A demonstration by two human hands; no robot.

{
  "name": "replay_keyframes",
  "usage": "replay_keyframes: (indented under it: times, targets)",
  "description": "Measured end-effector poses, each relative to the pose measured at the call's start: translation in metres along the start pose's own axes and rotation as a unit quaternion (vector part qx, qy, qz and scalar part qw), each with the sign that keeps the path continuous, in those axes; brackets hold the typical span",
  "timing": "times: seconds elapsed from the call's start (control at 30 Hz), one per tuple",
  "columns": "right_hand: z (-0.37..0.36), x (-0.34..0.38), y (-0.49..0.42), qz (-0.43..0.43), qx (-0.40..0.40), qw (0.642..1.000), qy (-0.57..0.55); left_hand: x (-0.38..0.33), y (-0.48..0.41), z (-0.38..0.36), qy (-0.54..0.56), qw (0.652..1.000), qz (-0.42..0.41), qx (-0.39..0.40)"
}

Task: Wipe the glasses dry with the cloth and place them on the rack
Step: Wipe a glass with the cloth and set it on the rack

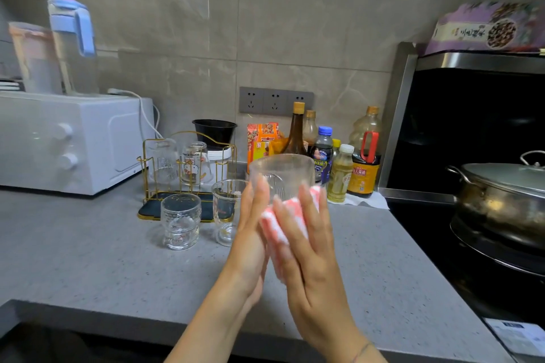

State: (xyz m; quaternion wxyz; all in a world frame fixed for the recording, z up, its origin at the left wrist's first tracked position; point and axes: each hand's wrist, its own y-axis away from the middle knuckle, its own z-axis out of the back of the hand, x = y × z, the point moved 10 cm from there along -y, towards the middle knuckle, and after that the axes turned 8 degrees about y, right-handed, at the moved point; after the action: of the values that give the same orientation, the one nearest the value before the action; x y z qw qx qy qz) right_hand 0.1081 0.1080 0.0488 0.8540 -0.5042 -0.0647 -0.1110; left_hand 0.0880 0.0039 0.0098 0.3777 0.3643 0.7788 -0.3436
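I hold a clear ribbed glass upright above the counter, between both hands. My left hand supports its left side with straight fingers. My right hand presses a red-and-white checked cloth against the glass's lower right side. A gold wire rack on a dark tray stands behind, with two glasses upside down on it: a ribbed one and a printed one. Two more glasses stand upright in front of the rack: a short textured one and a taller one.
A white microwave with pitchers on top sits at the left. Sauce and oil bottles line the back wall. At the right, a steel pot rests on the black stove. The grey counter spreads out in front.
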Motion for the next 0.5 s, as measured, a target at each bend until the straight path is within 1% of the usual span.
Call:
replay_keyframes:
  times: [0.07, 0.17, 0.27, 0.37, 0.43, 0.5]
  targets:
    - [0.007, -0.001, -0.013, -0.020, 0.000, 1.000, -0.024, -0.003, 0.004, -0.007, -0.023, 0.999, -0.032, 0.009]
    - [0.018, -0.010, -0.033, -0.051, 0.006, 0.998, -0.023, 0.007, 0.013, -0.016, -0.023, 0.999, -0.022, 0.024]
    - [0.028, -0.018, -0.047, -0.073, 0.009, 0.997, -0.028, 0.010, 0.020, -0.020, -0.012, 1.000, -0.010, 0.017]
    - [0.027, -0.008, -0.047, -0.046, 0.016, 0.999, -0.010, 0.000, 0.022, -0.023, -0.013, 0.999, -0.030, 0.018]
    - [0.022, 0.000, -0.040, -0.022, 0.021, 1.000, 0.001, -0.003, 0.024, -0.029, 0.011, 0.999, -0.023, 0.031]
    - [0.016, 0.007, -0.029, -0.005, 0.034, 0.999, 0.006, -0.003, 0.024, -0.027, 0.050, 0.999, -0.006, 0.022]
